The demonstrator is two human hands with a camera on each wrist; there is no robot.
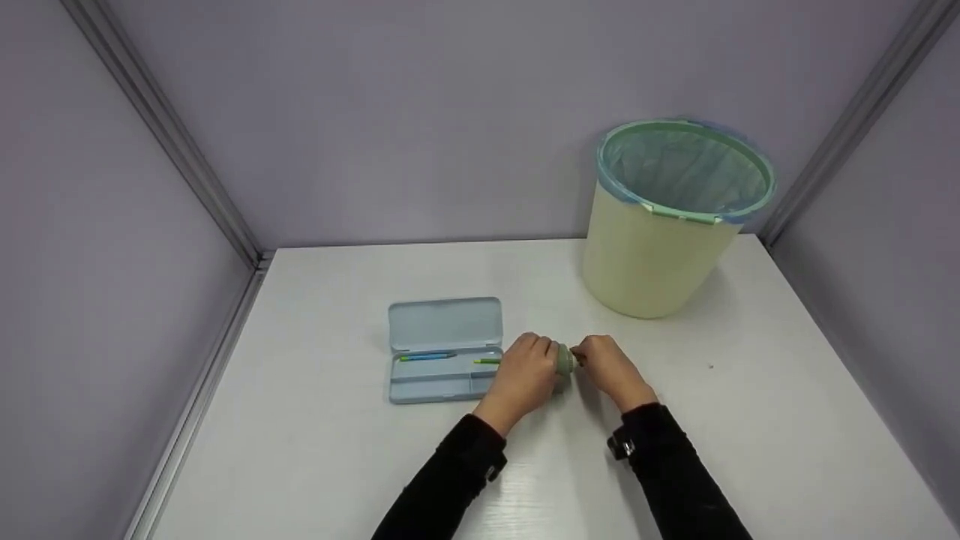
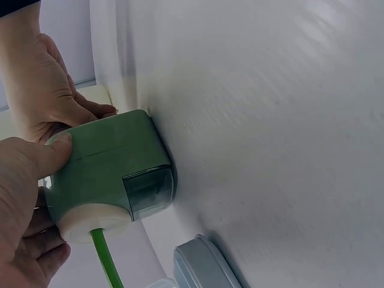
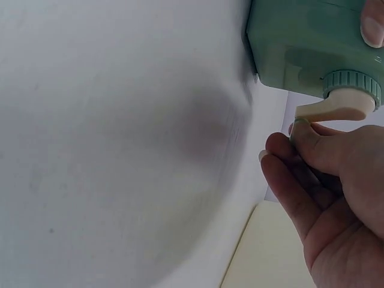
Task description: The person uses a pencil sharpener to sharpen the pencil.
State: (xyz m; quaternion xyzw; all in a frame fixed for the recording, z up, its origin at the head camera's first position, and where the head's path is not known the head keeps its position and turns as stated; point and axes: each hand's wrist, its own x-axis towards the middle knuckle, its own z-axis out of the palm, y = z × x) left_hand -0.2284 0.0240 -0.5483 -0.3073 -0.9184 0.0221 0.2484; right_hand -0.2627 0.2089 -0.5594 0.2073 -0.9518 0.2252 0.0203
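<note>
A green crank pencil sharpener (image 2: 114, 156) stands on the white table, a clear shavings drawer (image 2: 150, 191) low on its front. My left hand (image 1: 525, 375) grips its body from above, thumb on one face and fingers round the other. A green pencil (image 2: 105, 259) sticks out of the pale round front hole. On the opposite side, my right hand (image 1: 611, 373) pinches the end of the cream crank handle (image 3: 339, 107) between thumb and fingers. In the head view my left hand covers much of the sharpener.
Left of the hands lies an open light-blue pencil case (image 1: 445, 322) with compartments, its lid folded back. A blue pencil (image 1: 427, 357) rests inside. A cream bin (image 1: 645, 255) with a blue liner (image 1: 686, 169) stands at the back right. Grey-lilac panels (image 1: 420, 135) wall the table.
</note>
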